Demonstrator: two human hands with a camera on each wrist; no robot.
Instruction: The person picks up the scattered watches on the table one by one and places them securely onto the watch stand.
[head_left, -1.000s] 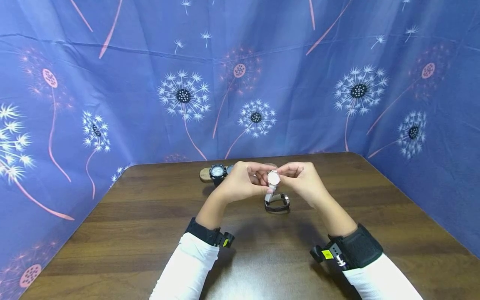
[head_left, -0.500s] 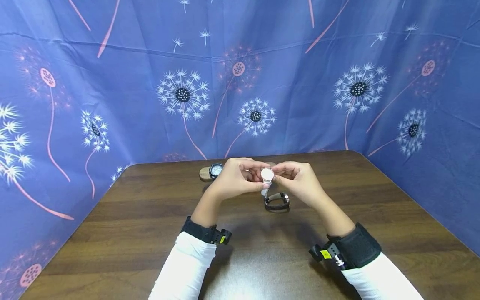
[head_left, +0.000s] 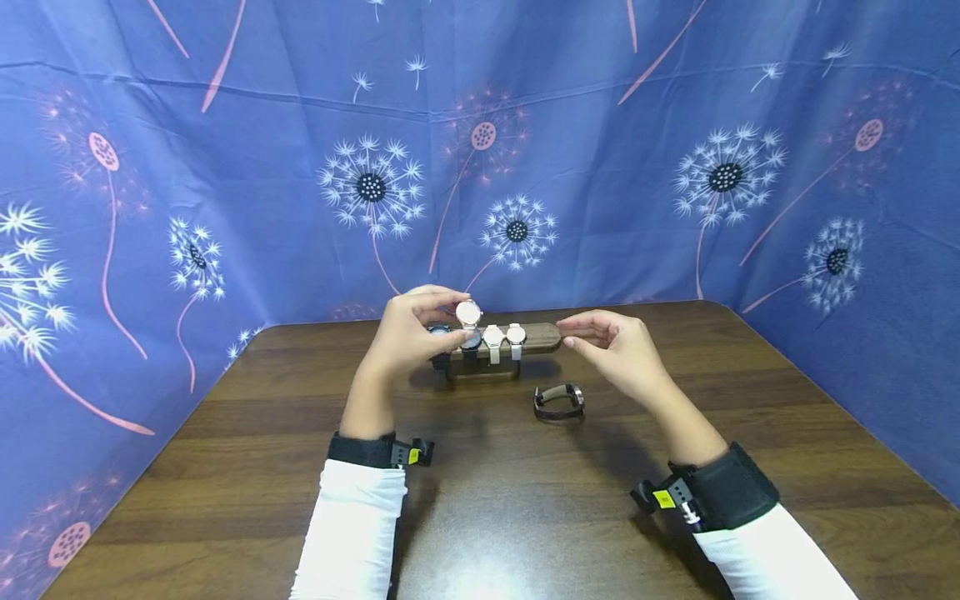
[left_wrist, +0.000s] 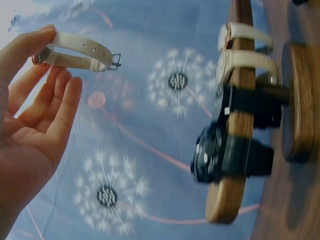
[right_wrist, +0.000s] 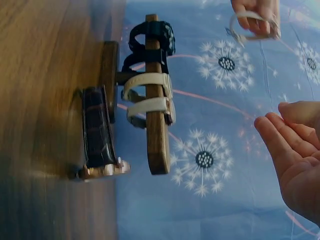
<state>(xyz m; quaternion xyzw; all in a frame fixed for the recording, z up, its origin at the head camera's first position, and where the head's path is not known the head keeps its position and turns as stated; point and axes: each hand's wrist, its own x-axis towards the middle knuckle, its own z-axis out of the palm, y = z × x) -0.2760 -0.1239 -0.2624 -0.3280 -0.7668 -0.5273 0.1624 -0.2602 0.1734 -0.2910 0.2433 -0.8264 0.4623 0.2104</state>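
Note:
My left hand (head_left: 408,329) pinches a watch with a white strap (left_wrist: 82,52) between thumb and fingers. Its round face points toward me in the head view, above the left part of a wooden watch stand (head_left: 546,335). The strap is buckled into a loop in the left wrist view. My right hand (head_left: 618,346) is near the bare right end of the bar, fingers extended and holding nothing; the right wrist view shows it apart from the bar. Two dark watches, one a bulky black watch (left_wrist: 220,152), and two pale-strapped watches, one a white watch (right_wrist: 150,107), encircle the bar.
A watch with a dark brown strap (head_left: 558,402) lies on the wooden table (head_left: 540,483) in front of the stand. Behind the table's back edge hangs a blue cloth (head_left: 600,167) with a dandelion print.
The left hand has carried the white-strapped watch left and upward. The right hand has let go of it and moved slightly right. The stand's watches, earlier hidden behind the hands, are now visible.

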